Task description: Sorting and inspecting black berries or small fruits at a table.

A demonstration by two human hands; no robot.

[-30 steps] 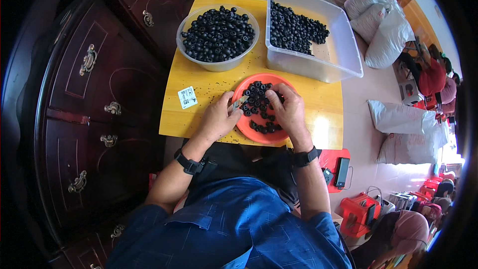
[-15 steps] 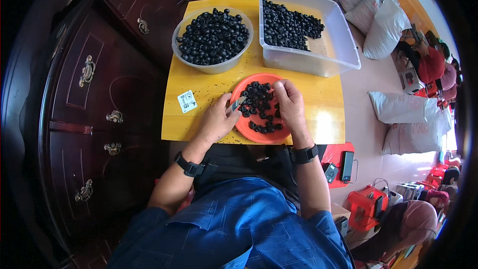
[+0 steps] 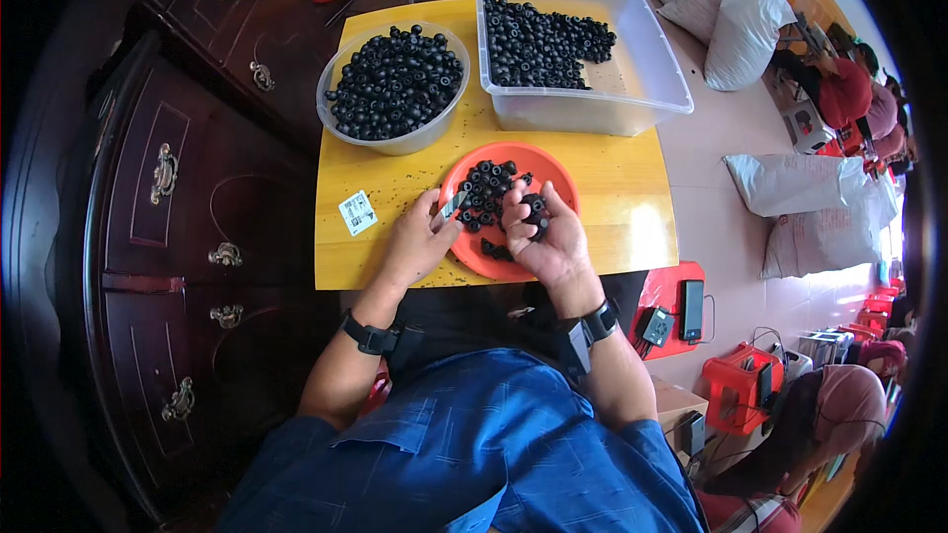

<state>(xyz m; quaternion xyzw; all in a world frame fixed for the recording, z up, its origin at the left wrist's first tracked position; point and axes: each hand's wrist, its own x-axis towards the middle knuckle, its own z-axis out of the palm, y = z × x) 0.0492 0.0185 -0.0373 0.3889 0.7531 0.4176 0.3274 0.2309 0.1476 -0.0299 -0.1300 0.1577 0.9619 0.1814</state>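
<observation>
An orange-red plate lies near the table's front edge with small black ring-like parts on it. My left hand is at the plate's left rim, closed on a small tool with a flat metal blade that points over the parts. Over the plate's right side, my right hand is turned palm up. Its fingers curl round several black parts. The inner ends of some held parts are hidden by the fingers.
Behind the plate stand a clear round bowl heaped with black parts and a clear plastic bin partly filled with them. A white label is on the yellow table. Dark cabinets rise at left; white sacks and other people are at right.
My right hand has turned from palm down to palm up and now has black parts in its curled fingers. The left hand keeps the bladed tool. The whole view has shifted slightly.
</observation>
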